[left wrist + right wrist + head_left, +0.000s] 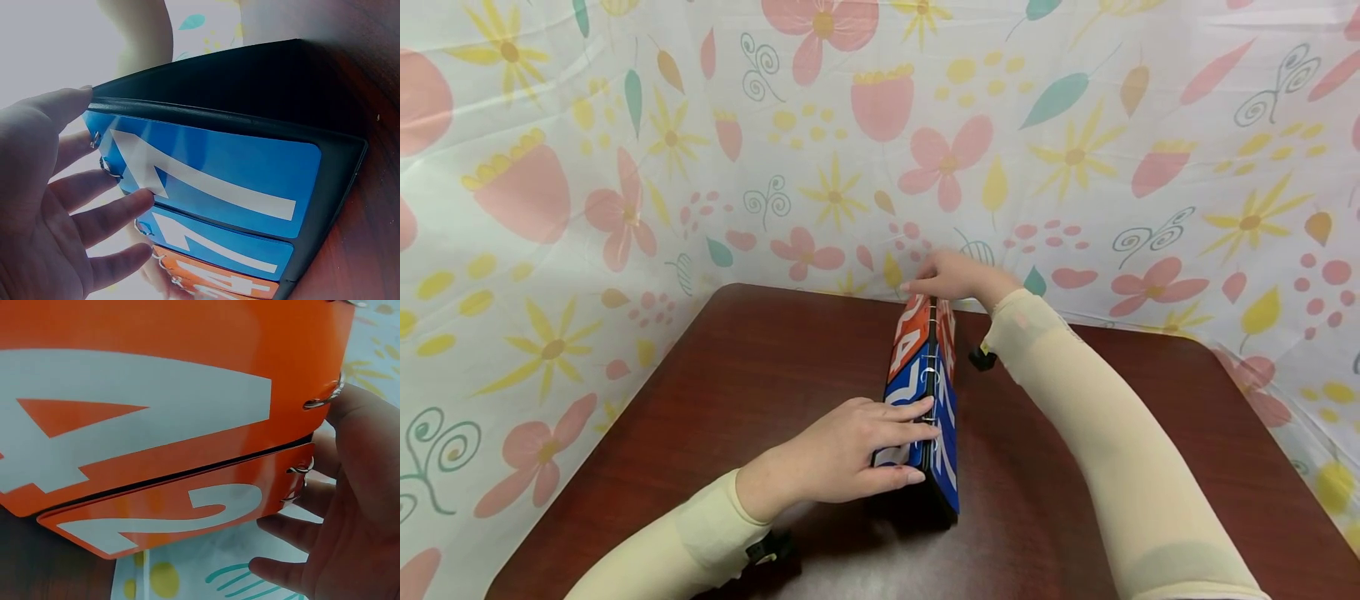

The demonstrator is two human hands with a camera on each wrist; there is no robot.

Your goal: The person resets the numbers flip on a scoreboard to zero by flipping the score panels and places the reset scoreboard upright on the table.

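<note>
A tent-shaped black flip scoreboard (917,367) stands on the table, long side running away from me. Blue cards (250,159) with white digits hang from its rings at the near end. Farther along are orange cards (187,325), one showing a white 4, another a 2. My left hand (857,446) rests across the top ridge at the near end, fingers spread and thumb by the end edge. At the far end, my right hand (958,279) lies over the top, its fingers behind the rings in the right wrist view. Its fingertips are partly hidden in the head view.
The dark red-brown table (760,358) has rounded far corners. A white floral curtain (865,200) hangs behind it and along the left side. Small black wrist cameras (981,358) sit under the cream sleeves (1097,417).
</note>
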